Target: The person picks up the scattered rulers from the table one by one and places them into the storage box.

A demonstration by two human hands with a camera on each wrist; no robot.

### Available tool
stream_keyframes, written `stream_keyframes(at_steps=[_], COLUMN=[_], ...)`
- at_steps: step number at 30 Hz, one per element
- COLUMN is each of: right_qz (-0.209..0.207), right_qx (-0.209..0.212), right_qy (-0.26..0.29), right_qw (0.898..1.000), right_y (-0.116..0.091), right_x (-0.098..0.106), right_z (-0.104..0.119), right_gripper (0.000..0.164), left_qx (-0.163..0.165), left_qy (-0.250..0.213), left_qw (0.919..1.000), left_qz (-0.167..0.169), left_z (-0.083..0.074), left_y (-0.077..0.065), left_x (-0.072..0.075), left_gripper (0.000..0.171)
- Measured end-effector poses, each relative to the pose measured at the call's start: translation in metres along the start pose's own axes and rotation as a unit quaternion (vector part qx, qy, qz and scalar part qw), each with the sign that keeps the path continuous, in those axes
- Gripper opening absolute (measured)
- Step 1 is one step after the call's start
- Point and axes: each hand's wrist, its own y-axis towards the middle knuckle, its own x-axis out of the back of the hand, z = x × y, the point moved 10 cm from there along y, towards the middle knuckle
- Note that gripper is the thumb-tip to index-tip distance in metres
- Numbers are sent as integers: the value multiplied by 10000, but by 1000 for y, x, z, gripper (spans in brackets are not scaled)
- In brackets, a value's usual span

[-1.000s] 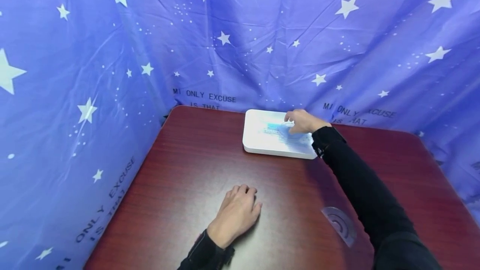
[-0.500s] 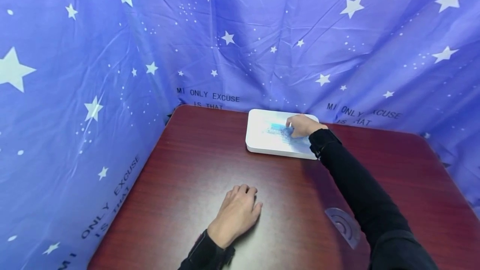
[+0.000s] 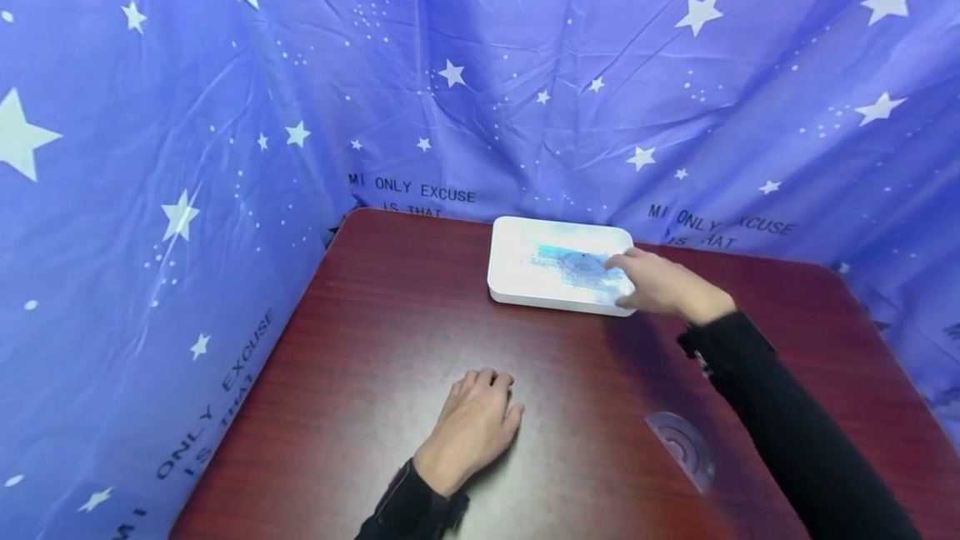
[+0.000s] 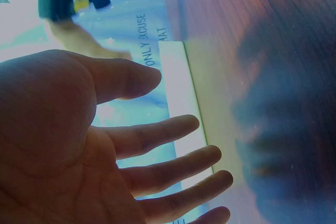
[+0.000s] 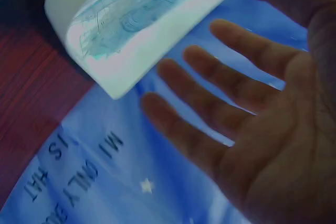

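Observation:
A white slab-like box with rounded corners (image 3: 513, 277) lies at the far edge of the table, its top marked with a light blue patch. On that patch is a clear, faintly outlined piece with curved lines (image 3: 583, 263), seen in the right wrist view as a see-through curved piece (image 5: 149, 11). My right hand (image 3: 663, 286) hovers at the box's right end, fingers spread and holding nothing. Nearer to me, my left hand (image 3: 468, 427) rests on the table with relaxed fingers. A clear half-round protractor (image 3: 682, 450) lies to the right of it.
The reddish-brown wooden table (image 3: 390, 307) has rounded corners. Behind it and along its left side hangs a blue curtain (image 3: 510, 90) with white stars and printed words.
My right hand has let go of the clear piece on the box and drawn back to the right, its fingers opening out. My left hand has stayed in place.

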Motion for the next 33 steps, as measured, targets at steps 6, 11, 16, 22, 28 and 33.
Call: stream_keyframes(at_steps=[6, 11, 16, 22, 28, 33], right_qz=[-38, 160, 659, 950, 700, 619], right_qx=[-434, -681, -979, -1511, -1659, -1601], right_qy=[57, 129, 365, 184, -141, -174], right_qw=[9990, 9975, 9923, 9838, 9836, 9850], right_y=[-76, -114, -134, -146, -149, -151], right_x=[-20, -53, -88, -115, -118, -117], right_z=[-4, -5, 1, 6, 4, -4], right_gripper=[70, 72, 70, 86, 79, 57], left_qx=[-50, -40, -45, -14, -3, 2], left_qy=[6, -18, -31, -68, -100, -116], left_qw=[10000, 10000, 10000, 9999, 9998, 9997], left_qz=[-34, -9, 59, 118, 182, 236], left_z=[1, 2, 1, -1, -2, -2], left_y=[2, 5, 6, 7, 8, 9], left_x=[2, 3, 0, -2, -4, -6], left_gripper=[38, 40, 41, 41, 42, 42])
